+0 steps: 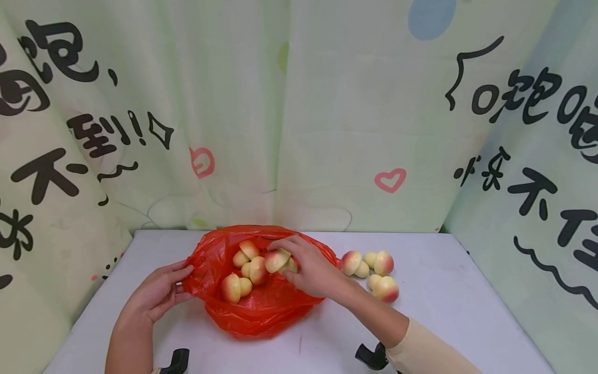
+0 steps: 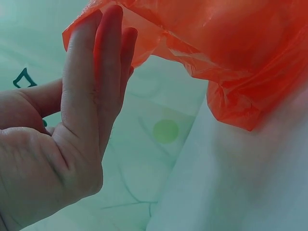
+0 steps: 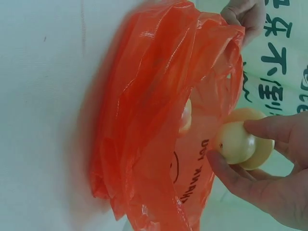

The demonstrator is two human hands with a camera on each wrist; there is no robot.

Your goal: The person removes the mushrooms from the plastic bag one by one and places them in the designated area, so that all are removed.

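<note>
A red plastic bag [image 1: 261, 324] lies with its mouth spread wide on the table. Inside sit several mushroom-shaped pieces [image 1: 231, 289] with cream stems and yellow-pink caps. My left hand [image 1: 159, 291] holds the bag's left rim; in the left wrist view the film covers the fingertips [image 2: 113, 19] of its long, straight fingers. Over the bag's mouth, my right hand [image 1: 310, 267] grips another mushroom-shaped piece [image 1: 276, 259] between thumb and fingers. The right wrist view shows that piece's pale round stem [image 3: 236, 143] facing the camera, beside the bag's printed inner wall.
Three more mushroom-shaped pieces [image 1: 385, 289] lie grouped on the white table [image 1: 448, 311], just right of the bag. A pale green curtain [image 1: 327, 130] with black lettering and pink hearts stands behind the table and along both sides.
</note>
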